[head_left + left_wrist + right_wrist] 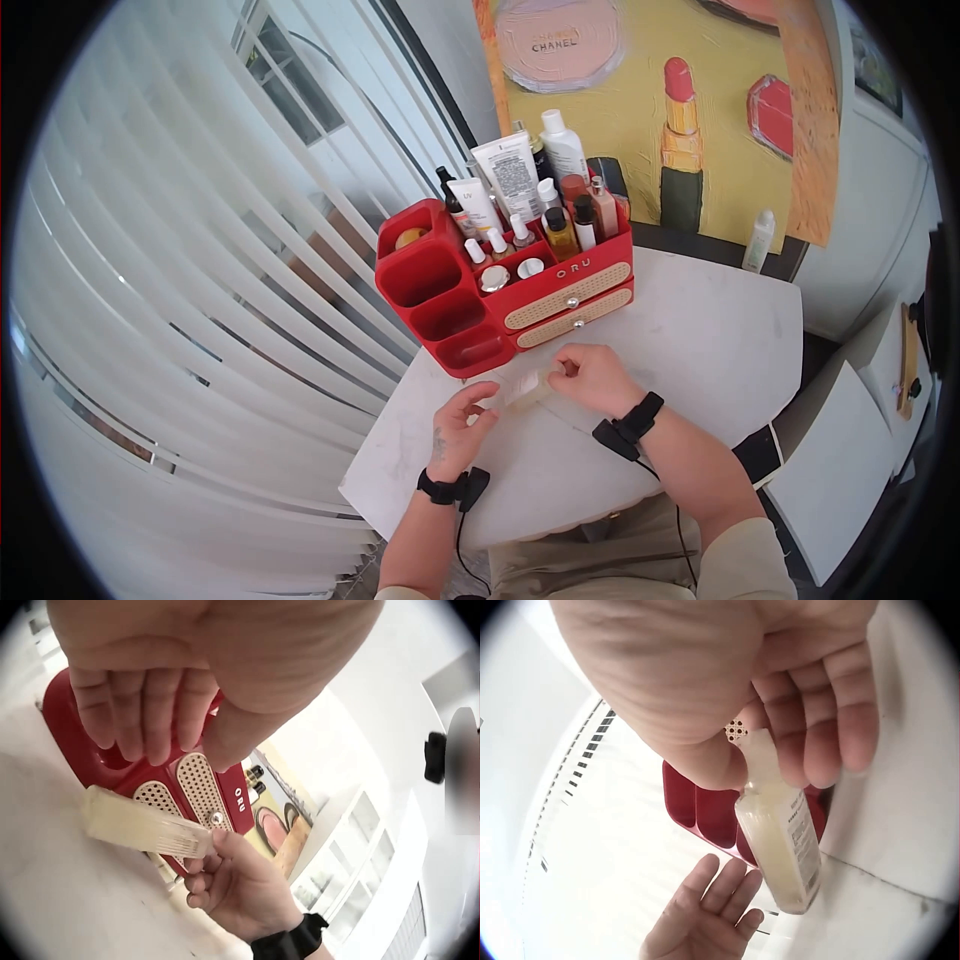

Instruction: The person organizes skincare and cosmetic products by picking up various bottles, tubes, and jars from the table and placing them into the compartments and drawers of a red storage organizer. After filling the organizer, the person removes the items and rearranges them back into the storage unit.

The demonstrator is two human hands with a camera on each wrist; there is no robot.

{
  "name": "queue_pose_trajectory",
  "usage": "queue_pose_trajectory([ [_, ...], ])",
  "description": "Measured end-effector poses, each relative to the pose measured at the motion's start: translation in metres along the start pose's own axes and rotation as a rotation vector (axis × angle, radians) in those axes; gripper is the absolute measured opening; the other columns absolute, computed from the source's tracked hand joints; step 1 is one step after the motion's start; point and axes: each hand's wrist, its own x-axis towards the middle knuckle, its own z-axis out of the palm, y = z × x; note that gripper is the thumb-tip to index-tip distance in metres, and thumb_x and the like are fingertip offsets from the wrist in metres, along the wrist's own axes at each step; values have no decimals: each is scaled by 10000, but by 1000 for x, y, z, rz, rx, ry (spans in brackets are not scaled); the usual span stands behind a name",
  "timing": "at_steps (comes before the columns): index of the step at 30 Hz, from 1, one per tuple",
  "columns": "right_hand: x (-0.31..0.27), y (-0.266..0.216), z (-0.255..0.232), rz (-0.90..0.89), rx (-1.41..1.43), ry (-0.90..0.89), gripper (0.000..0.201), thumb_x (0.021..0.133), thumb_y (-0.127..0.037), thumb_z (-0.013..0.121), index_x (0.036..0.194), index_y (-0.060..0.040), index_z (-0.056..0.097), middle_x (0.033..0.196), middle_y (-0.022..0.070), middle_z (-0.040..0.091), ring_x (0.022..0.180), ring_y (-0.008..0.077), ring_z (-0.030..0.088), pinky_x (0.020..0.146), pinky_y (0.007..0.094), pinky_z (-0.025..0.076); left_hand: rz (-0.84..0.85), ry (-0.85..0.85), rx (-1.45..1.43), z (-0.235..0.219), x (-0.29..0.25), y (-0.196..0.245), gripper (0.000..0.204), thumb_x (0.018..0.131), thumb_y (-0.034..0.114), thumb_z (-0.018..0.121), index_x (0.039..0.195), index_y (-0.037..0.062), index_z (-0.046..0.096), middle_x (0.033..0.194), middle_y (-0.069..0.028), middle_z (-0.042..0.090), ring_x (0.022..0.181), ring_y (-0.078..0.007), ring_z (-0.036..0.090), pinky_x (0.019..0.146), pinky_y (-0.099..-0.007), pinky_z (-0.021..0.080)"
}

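Observation:
My right hand [597, 377] pinches a small clear bottle [529, 389] by its pale cap [761, 754], thumb on one side and fingertips on the other. Pale yellow liquid shows through the bottle's ribbed side, and a printed label [802, 840] covers another face. The bottle tilts over the white tabletop, its base pointing toward my left hand [462, 432]. That hand holds nothing; its fingers are extended and a little bent, apart from the bottle's base. Just beyond both hands stands a red cosmetics organizer [445, 320].
Bottles and tubes fill the organizer's upper compartments, among them a white tube [507, 175]. Two woven-front drawers [575, 325] face me. A small white bottle [759, 240] stands at the table's back right, near a painted canvas [640, 120]. Vertical blinds [200, 300] hang along the left.

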Motion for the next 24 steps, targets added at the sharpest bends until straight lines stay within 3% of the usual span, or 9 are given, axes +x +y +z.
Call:
queue_pose_trajectory([
  [4, -3, -3, -1, -34, 161, 42, 233, 766, -204, 716, 878, -6, 664, 693, 94, 652, 617, 200, 628, 628, 308, 518, 13, -48, 312, 12, 11, 32, 503, 780, 94, 717, 1261, 37, 582, 1180, -111, 659, 1053, -208, 627, 844, -302, 505],
  [9, -7, -7, -4, -141, 185, 114, 238, 761, -198, 731, 885, -9, 654, 675, 83, 641, 596, 186, 620, 598, 294, 513, 211, -155, 563, 44, 18, 61, 562, 722, 164, 755, 1231, 31, 558, 1073, -176, 656, 954, -321, 642, 807, -390, 514],
  [13, -16, -21, -10, -227, 117, 149, 247, 750, -209, 748, 887, -27, 652, 669, 67, 634, 576, 170, 611, 579, 287, 507, 284, -70, 661, 72, 19, 60, 534, 723, 158, 744, 1203, 30, 547, 967, -176, 667, 852, -365, 645, 740, -407, 523],
  [15, -18, -22, -11, -273, 97, 164, 253, 745, -213, 757, 891, -34, 653, 668, 64, 630, 567, 167, 606, 573, 286, 505, 204, -27, 698, 79, 20, 57, 508, 732, 164, 736, 1186, 31, 551, 898, -173, 675, 772, -380, 647, 682, -422, 525],
  [18, -16, -20, -14, -363, 121, 126, 217, 785, -193, 746, 908, -38, 656, 664, 52, 622, 567, 144, 602, 571, 270, 502, 161, 17, 698, 79, 22, 58, 464, 743, 134, 724, 1167, 42, 558, 883, -181, 674, 772, -378, 654, 685, -410, 531],
  [20, -13, -15, -14, -370, 383, 137, 169, 829, -135, 720, 950, -37, 654, 678, 39, 626, 592, 103, 598, 580, 250, 500, 195, 62, 616, 68, 27, 67, 439, 753, 111, 714, 1159, 46, 559, 902, -181, 677, 799, -367, 664, 696, -399, 535],
  [21, -13, -16, -16, -371, 385, 138, 169, 829, -135, 720, 950, -37, 654, 678, 39, 626, 592, 103, 598, 580, 250, 500, 230, 108, 531, 61, 31, 76, 415, 763, 87, 705, 1150, 49, 560, 920, -182, 679, 826, -357, 674, 708, -387, 539],
  [23, -12, -19, -21, -321, 450, 182, 150, 852, -76, 687, 989, -28, 649, 708, 29, 632, 621, 71, 591, 591, 233, 497, 214, 176, 373, 44, 42, 114, 376, 789, 27, 682, 1143, 47, 555, 983, -132, 686, 869, -254, 699, 736, -332, 546],
  [24, -11, -17, -21, -320, 455, 182, 150, 852, -76, 687, 989, -28, 649, 708, 29, 632, 621, 71, 591, 591, 233, 497, 322, 205, 400, 34, 52, 128, 367, 800, -5, 663, 1146, 31, 547, 1002, -116, 681, 894, -221, 695, 765, -314, 551],
])
